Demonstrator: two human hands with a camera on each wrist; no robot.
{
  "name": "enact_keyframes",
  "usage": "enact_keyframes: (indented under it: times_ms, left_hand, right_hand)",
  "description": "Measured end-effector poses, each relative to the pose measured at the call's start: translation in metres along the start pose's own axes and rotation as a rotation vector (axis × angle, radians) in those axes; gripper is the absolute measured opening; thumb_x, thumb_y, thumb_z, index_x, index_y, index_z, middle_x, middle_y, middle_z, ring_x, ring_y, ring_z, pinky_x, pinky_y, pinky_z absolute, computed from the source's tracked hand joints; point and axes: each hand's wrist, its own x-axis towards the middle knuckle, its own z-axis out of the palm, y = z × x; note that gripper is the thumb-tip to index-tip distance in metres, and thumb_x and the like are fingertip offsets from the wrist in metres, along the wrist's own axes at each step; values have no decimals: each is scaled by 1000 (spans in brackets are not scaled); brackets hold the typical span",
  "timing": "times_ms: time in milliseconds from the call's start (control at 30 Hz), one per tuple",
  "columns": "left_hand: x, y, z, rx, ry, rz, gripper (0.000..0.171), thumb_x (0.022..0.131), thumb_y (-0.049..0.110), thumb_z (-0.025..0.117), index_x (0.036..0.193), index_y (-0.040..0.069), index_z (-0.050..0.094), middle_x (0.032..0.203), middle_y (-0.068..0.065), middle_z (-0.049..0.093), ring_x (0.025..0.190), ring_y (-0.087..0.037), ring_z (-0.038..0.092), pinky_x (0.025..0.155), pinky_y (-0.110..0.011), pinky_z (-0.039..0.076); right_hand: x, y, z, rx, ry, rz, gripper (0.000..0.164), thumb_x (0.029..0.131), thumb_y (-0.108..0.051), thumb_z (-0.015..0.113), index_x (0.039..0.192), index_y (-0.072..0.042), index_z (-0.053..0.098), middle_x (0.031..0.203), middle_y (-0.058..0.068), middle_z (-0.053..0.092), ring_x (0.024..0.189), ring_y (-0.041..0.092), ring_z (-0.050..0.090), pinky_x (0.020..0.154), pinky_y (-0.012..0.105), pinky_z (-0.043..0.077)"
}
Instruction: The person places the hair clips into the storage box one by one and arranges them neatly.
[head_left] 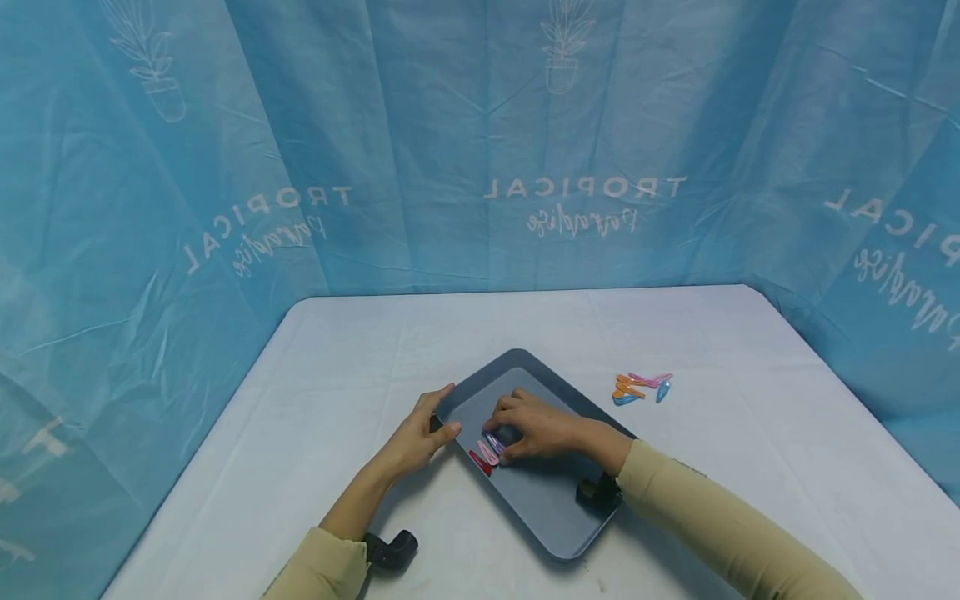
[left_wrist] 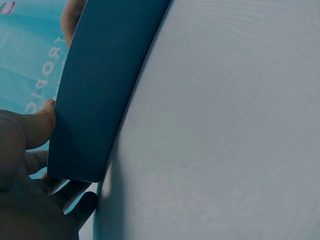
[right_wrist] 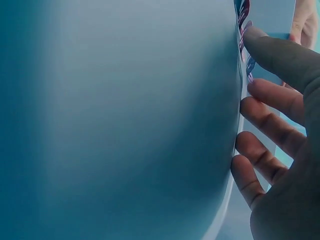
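A grey rectangular tray (head_left: 551, 508) lies at an angle on the table. My left hand (head_left: 416, 437) grips its left corner, with the thumb at the rim and the fingers around the outside, as the left wrist view shows along the tray's side (left_wrist: 100, 85). Inside the tray, my right hand (head_left: 536, 425) pinches a purple-blue snap hair clip (head_left: 494, 442) by its ends between thumb and index finger. Beside that clip lie a pink hair clip (head_left: 487, 452) and a red hair clip (head_left: 480, 463), in a row along the tray's left edge.
Right of the tray, a loose group of hair clips rests on the white tablecloth (head_left: 750, 433): orange clips (head_left: 628, 386), a pink clip (head_left: 651, 381) and blue clips (head_left: 663, 391). A blue printed curtain (head_left: 435, 125) hangs behind and at both sides. Each wrist wears a black camera (head_left: 392, 551).
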Motion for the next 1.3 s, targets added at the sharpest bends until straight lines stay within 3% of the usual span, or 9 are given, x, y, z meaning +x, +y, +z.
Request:
enact_keyframes:
  times_ms: [567, 1033, 1300]
  left_hand:
    - [1, -1, 1, 5, -8, 3, 66, 94, 19, 57, 151, 12, 24, 151, -16, 27, 143, -38, 21, 111, -58, 24]
    - [1, -2, 0, 11, -7, 14, 66, 94, 20, 58, 150, 10, 24, 150, -16, 28, 143, -38, 21, 112, -58, 23]
    - [1, -1, 0, 6, -5, 25, 66, 94, 18, 57, 150, 8, 24, 150, -18, 28, 142, -38, 22, 112, -58, 23]
  right_hand:
    - [1, 1, 2, -23, 0, -19, 47, 80, -41, 73, 123, -23, 63, 113, -6, 54, 96, 9, 39, 81, 26, 37]
    - [1, 2, 2, -15, -3, -9, 53, 78, -44, 74, 125, -21, 62, 116, -5, 55, 100, 11, 39, 85, 28, 39]
    - [-2, 2, -5, -2, 75, -25, 52, 77, -37, 77, 122, -14, 64, 112, -1, 58, 100, 13, 42, 85, 30, 42]
